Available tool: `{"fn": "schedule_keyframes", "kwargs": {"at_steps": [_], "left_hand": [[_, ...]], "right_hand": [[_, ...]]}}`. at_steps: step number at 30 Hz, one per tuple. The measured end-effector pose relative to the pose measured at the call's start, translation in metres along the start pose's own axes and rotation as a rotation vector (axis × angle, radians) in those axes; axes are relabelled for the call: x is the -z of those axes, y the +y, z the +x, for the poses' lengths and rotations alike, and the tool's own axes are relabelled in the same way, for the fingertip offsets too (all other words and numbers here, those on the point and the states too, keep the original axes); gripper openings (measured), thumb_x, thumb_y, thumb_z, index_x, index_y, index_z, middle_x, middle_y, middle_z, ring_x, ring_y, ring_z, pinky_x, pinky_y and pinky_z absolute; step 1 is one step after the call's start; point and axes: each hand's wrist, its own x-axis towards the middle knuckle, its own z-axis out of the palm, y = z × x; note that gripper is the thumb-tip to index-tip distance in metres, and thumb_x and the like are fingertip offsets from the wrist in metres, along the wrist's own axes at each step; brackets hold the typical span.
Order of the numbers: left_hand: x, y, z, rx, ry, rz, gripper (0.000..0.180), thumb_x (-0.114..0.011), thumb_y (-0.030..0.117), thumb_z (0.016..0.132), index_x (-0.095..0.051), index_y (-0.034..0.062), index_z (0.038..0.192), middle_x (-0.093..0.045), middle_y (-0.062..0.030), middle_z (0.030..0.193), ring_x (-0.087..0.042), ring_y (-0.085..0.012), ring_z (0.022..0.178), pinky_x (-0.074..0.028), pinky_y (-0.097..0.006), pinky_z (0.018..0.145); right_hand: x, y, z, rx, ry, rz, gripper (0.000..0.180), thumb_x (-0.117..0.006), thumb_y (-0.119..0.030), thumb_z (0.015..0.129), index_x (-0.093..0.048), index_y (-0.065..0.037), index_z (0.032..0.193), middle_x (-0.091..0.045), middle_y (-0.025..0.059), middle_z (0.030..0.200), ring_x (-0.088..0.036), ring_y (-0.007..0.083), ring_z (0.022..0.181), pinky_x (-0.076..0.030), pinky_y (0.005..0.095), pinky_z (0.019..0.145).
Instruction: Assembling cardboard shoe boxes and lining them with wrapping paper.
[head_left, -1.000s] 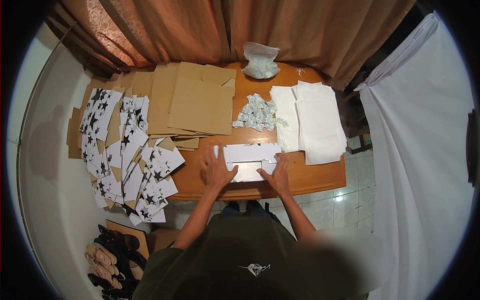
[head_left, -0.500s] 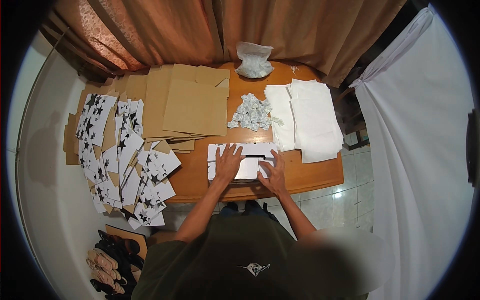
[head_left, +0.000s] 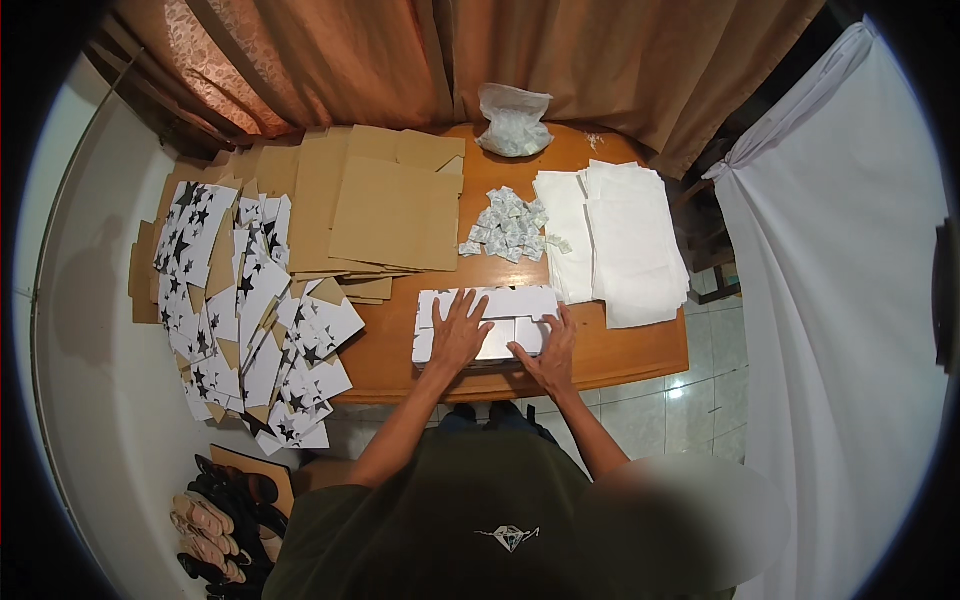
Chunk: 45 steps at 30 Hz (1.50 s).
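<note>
A white cardboard box (head_left: 497, 301) printed with black stars lies near the table's front edge, its top flaps folded inward and meeting at seams. My left hand (head_left: 457, 335) rests on the left part of its top with fingers spread, so it is open. At the right end, my right hand (head_left: 550, 352) touches the box, thumb on a flap and fingers apart by the far right corner. What lies inside the box is hidden.
Flat brown cardboard pieces (head_left: 395, 215) and star-printed white cardboard pieces (head_left: 262, 283) cover the left side. Small whitish packets (head_left: 510, 225) lie heaped beyond the box, before a clear plastic bag (head_left: 513, 125). White sheets (head_left: 635, 240) are stacked at right. Shoes (head_left: 215, 530) stand lower left.
The dark gap in the top of the box has closed as its flaps came together. My hands have shifted only slightly and stay on the box.
</note>
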Motion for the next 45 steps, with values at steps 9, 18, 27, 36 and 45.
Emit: {"fn": "schedule_keyframes", "kwargs": {"at_steps": [9, 18, 27, 36, 45], "left_hand": [[0.020, 0.003, -0.009, 0.107, 0.147, -0.019, 0.062, -0.060, 0.045, 0.097, -0.051, 0.0081, 0.146, -0.041, -0.0210, 0.153, -0.033, -0.0368, 0.147, -0.016, -0.067, 0.115], [0.041, -0.022, -0.047, 0.379, 0.239, -0.181, 0.093, -0.081, 0.046, 0.076, -0.040, 0.0030, 0.147, -0.051, -0.0261, 0.131, -0.051, -0.0435, 0.123, -0.048, -0.054, 0.097], [0.050, -0.033, -0.058, 0.411, 0.294, -0.420, 0.070, -0.066, 0.028, 0.086, -0.041, 0.0001, 0.146, -0.064, -0.0315, 0.122, -0.064, -0.0473, 0.109, -0.052, -0.051, 0.094], [0.086, -0.048, -0.067, 0.502, 0.382, -0.588, 0.034, -0.050, 0.016, 0.100, -0.060, -0.0062, 0.124, -0.068, -0.0306, 0.112, -0.067, -0.0473, 0.101, -0.053, -0.049, 0.086], [0.093, -0.046, -0.069, 0.469, 0.495, -0.335, 0.026, -0.043, 0.003, 0.102, -0.061, -0.0037, 0.119, -0.061, -0.0276, 0.113, -0.062, -0.0426, 0.105, -0.050, -0.045, 0.090]], "right_hand": [[0.007, -0.006, -0.001, -0.028, -0.075, -0.045, 0.086, -0.083, -0.044, 0.075, -0.042, -0.003, 0.139, -0.037, 0.0287, 0.142, -0.039, 0.0479, 0.133, -0.034, 0.0613, 0.107], [0.012, 0.002, 0.001, -0.063, 0.023, 0.129, 0.072, -0.074, -0.028, 0.076, -0.045, 0.000, 0.136, -0.041, 0.0301, 0.138, -0.044, 0.0488, 0.127, -0.038, 0.0553, 0.107], [0.020, 0.003, 0.015, 0.065, 0.230, 0.063, 0.036, -0.068, -0.012, 0.083, -0.062, 0.003, 0.115, -0.068, 0.0204, 0.115, -0.067, 0.0369, 0.100, -0.053, 0.0466, 0.088], [0.039, 0.007, 0.025, -0.085, 0.373, 0.088, 0.023, -0.061, -0.002, 0.089, -0.064, 0.001, 0.111, -0.068, 0.0161, 0.105, -0.069, 0.0299, 0.085, -0.054, 0.0406, 0.070], [0.057, -0.015, 0.030, 0.044, 0.024, -0.432, 0.036, -0.066, -0.003, 0.079, -0.068, -0.007, 0.115, -0.063, 0.0132, 0.104, -0.057, 0.0318, 0.102, -0.043, 0.0447, 0.086]]}}
